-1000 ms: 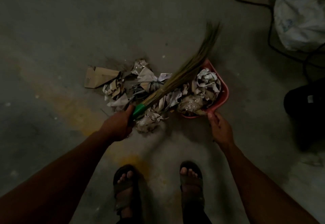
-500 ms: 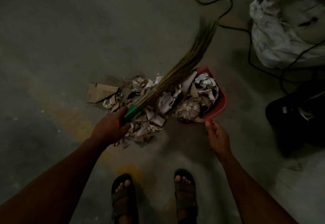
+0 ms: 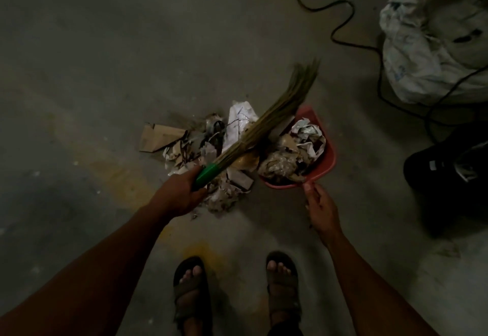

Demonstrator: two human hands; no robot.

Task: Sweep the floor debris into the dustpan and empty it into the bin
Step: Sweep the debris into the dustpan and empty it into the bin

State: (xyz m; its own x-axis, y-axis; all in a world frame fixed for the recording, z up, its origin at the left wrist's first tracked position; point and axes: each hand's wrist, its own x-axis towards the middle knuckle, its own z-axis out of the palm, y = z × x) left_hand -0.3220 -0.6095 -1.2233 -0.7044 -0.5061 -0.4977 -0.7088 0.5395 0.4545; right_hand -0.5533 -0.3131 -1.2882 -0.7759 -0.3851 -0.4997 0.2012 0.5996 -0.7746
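The light is dim over a bare grey concrete floor [image 3: 132, 45], marked by a yellowish stain [image 3: 124, 177] and small pale specks. A black cable [image 3: 340, 23] snakes across the upper right toward a crumpled white plastic sack [image 3: 427, 45]. Below it, at the right edge, sits a black object (too dark to identify) [image 3: 449, 177].

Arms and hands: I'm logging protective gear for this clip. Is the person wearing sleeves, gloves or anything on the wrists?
None shows. Both forearms are bare up to the frame edge, with no sleeves visible. The left hand and right hand are gloveless, and no watch, band or ring can be made out, though the light is dim.
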